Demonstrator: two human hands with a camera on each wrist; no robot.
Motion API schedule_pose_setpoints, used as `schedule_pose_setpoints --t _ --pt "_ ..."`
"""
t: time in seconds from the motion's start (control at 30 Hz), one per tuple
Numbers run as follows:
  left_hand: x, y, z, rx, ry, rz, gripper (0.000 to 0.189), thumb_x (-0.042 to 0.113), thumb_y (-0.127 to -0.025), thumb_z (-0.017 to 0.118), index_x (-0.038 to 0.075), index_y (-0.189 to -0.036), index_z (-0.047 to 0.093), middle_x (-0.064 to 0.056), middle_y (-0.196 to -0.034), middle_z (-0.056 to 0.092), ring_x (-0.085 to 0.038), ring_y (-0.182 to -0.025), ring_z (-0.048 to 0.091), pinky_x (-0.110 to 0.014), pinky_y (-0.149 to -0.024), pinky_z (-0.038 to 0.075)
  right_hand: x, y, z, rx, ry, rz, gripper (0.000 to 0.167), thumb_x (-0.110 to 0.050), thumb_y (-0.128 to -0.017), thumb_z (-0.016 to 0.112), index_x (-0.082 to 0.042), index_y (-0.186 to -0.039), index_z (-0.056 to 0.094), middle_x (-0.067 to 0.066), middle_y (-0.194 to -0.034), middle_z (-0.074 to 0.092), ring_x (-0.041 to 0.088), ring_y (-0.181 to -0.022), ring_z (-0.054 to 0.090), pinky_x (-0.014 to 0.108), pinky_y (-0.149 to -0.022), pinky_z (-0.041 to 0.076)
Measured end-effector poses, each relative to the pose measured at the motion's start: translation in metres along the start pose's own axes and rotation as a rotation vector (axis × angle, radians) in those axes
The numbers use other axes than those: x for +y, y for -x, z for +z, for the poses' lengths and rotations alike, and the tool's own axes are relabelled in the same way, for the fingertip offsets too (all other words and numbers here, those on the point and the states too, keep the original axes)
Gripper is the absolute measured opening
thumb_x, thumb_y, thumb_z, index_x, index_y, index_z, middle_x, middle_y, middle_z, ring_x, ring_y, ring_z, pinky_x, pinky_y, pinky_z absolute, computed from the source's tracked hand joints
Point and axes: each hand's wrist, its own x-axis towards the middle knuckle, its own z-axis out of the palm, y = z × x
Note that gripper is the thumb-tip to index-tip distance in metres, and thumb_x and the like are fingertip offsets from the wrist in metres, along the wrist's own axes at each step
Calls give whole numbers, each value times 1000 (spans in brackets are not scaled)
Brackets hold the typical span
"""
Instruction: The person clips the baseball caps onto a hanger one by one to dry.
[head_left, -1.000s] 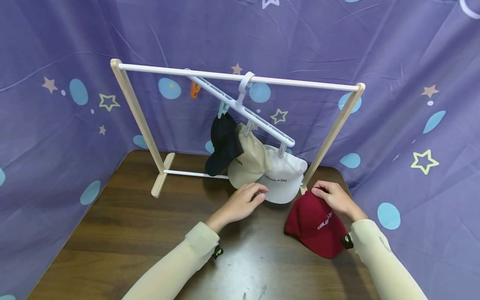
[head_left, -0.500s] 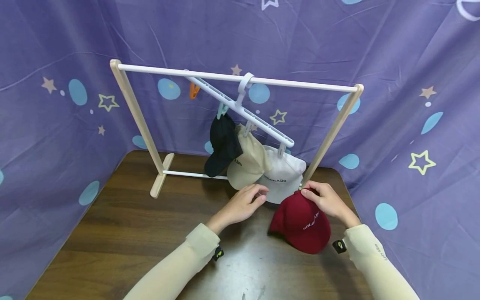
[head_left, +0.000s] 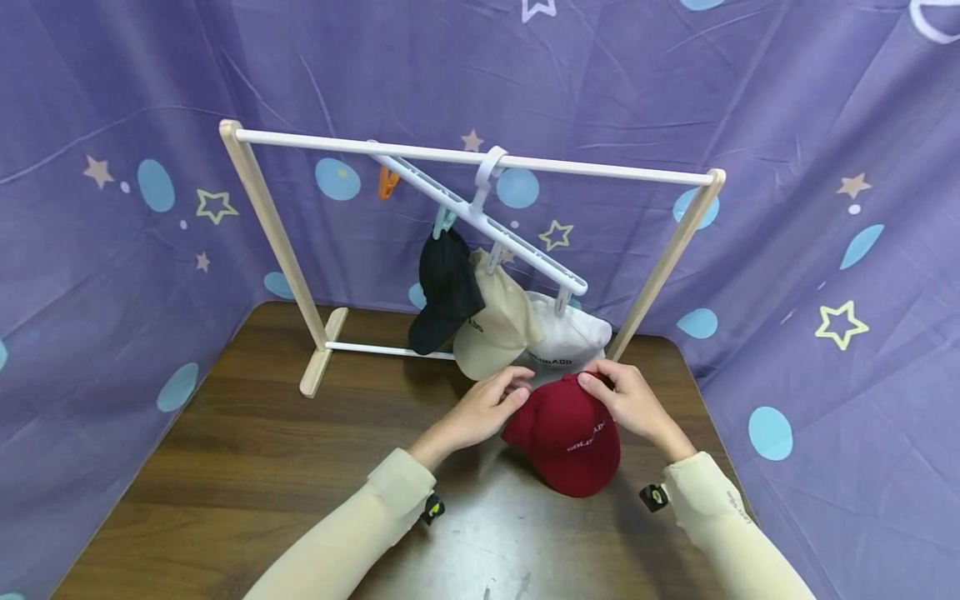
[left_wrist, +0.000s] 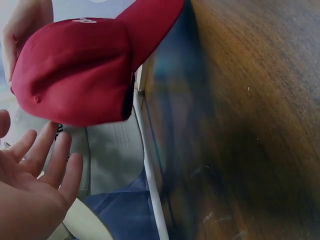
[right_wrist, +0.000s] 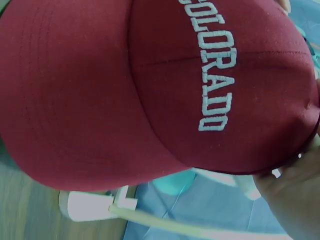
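A red baseball cap (head_left: 566,442) hangs from my right hand (head_left: 633,404), which pinches it at the top of the crown. White lettering reading COLORADO on the cap faces the right wrist camera, with the brim pointing away from that hand. My left hand (head_left: 480,408) waits at the cap's left side, fingers spread and loosely bent, holding nothing; in the left wrist view its fingertips (left_wrist: 75,162) lie right by the crown. Behind both hands, a white cap (head_left: 562,329), a beige cap (head_left: 498,317) and a black cap (head_left: 445,287) hang clipped to a white hanger (head_left: 517,242).
The hanger hooks over the white top bar (head_left: 615,168) of a wooden rack, slanting toward the front right. An orange clip (head_left: 387,183) with no cap hangs near its far end. The rack's left foot (head_left: 322,358) stands on the brown table (head_left: 247,467). Purple curtains surround the table.
My right hand has carried the red cap leftward, up to the left hand and partly in front of the white cap. The left hand has stayed nearly still.
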Motion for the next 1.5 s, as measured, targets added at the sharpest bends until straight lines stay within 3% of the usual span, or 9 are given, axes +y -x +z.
schedule_pose_setpoints --t 0.2,0.4,0.63,0.8,1.17,1.5 --pt "0 3 -4 16 75 1 42 30 -113 51 9 -149 56 -6 -129 71 -20 -120 66 -43 -105 50 -9 -2 12 29 -17 8 11 -7 -103 67 -7 -95 74 4 -80 67 8 -73 55 25 -67 45" --pt "-1 6 -11 40 86 -14 37 28 -112 53 13 -145 60 -5 -127 72 -19 -118 67 -42 -103 51 -20 -4 25 81 -46 15 12 -16 -104 69 -15 -93 72 -3 -80 65 10 -74 56 25 -69 45" --pt "5 11 -23 56 73 -9 32 28 -111 55 15 -137 67 -2 -133 70 -20 -122 63 -44 -106 49 -34 -11 42 146 -45 15 10 -17 -103 69 -15 -94 72 -4 -82 67 13 -76 58 26 -72 45" --pt "8 15 -30 64 71 -22 30 30 -111 55 16 -134 69 -2 -128 72 -19 -115 66 -42 -100 52 -40 -15 53 183 -60 37 11 -19 -103 70 -14 -94 73 -2 -83 69 14 -76 60 27 -70 46" --pt "9 24 -44 69 62 -58 25 33 -111 56 20 -126 71 2 -114 76 -14 -99 67 -35 -86 54 -55 -21 67 154 -91 53 11 -20 -104 68 -13 -98 73 -1 -87 70 17 -83 61 29 -76 48" --pt "15 28 -73 74 -13 -13 16 27 -110 61 21 -112 76 7 -99 76 -12 -89 68 -33 -78 56 -66 -25 69 79 -54 9 14 -24 -104 69 -20 -91 70 -8 -80 64 13 -77 58 29 -70 47"
